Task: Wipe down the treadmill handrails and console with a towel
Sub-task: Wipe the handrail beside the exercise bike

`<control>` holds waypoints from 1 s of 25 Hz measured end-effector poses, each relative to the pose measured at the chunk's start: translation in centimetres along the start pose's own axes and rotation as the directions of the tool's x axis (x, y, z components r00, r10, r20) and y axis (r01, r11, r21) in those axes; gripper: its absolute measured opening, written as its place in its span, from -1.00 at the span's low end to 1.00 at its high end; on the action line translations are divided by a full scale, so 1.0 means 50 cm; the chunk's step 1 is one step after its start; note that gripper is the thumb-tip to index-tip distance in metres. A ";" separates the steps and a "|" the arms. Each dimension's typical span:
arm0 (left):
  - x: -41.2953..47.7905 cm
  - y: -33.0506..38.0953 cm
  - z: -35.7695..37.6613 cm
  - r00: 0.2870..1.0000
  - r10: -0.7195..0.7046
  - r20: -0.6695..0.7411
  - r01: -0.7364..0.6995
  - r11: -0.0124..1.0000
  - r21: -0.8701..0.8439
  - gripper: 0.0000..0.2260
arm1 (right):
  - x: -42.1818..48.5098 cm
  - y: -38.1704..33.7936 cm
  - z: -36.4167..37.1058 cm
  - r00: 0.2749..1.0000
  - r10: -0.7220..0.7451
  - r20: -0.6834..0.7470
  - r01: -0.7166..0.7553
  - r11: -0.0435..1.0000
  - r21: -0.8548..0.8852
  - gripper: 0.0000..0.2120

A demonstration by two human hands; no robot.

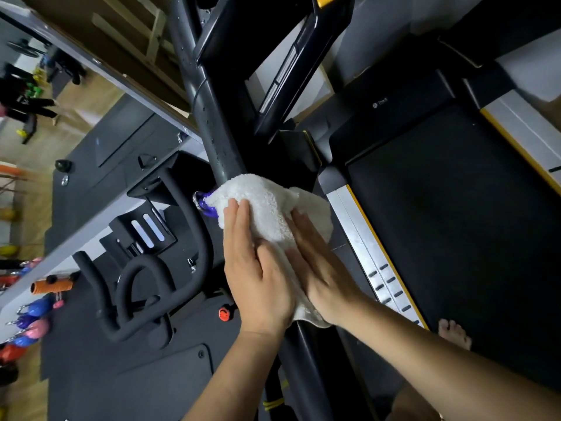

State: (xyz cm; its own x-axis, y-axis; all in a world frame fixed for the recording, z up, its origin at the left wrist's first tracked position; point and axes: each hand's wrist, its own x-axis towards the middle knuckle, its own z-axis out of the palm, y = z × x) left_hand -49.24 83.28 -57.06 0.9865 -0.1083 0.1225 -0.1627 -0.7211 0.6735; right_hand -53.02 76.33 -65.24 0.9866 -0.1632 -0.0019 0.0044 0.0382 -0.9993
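**Mid-wipe on the handrail, console not yet reached**

You have the white towel (267,205) wrapped over the dark handrail (209,117) at the centre of the frame, and both hands are on it. Your left hand (258,275) lies flat with its fingers straight and close together, pressing the towel against the rail's left side. Your right hand (321,268) does the same from the right — fingers extended, palm down on the cloth, nothing pinched.

The rail runs from the upper middle of the frame down past your wrists. Above the towel it carries scattered droplets, so by the look of it that upper stretch remains to be wiped; whether the part hidden below your hands is done, you cannot tell from here.

The console (273,65) sits in the upper centre, well apart from the towel. It and the opposite rail — out of view — are probably still ahead of you.

A purple fitting (208,205) peeks out just beside the towel's left edge.
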 end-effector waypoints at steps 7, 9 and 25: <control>0.062 0.008 0.000 0.986 0.084 0.144 -0.103 0.986 0.131 -0.39 | 0.207 -0.035 -0.039 0.983 -0.136 0.126 0.177 0.896 -0.407 -0.45; 0.098 0.003 0.002 0.982 0.097 0.161 -0.123 0.979 0.164 -0.38 | 0.227 -0.006 -0.034 0.985 -0.160 0.070 0.175 0.912 -0.371 -0.43; 0.096 -0.002 0.003 0.981 0.121 0.153 -0.147 0.974 0.170 -0.44 | 0.211 -0.001 -0.042 0.989 0.148 -0.021 -0.149 0.972 -0.181 -0.36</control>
State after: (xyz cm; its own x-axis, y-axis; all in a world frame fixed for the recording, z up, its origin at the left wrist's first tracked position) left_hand -44.47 82.75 -56.65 0.9502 -0.2983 0.0900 -0.3009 -0.8032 0.5142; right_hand -42.95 72.55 -65.28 0.9727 -0.1766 -0.1505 -0.1726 -0.1170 -0.9780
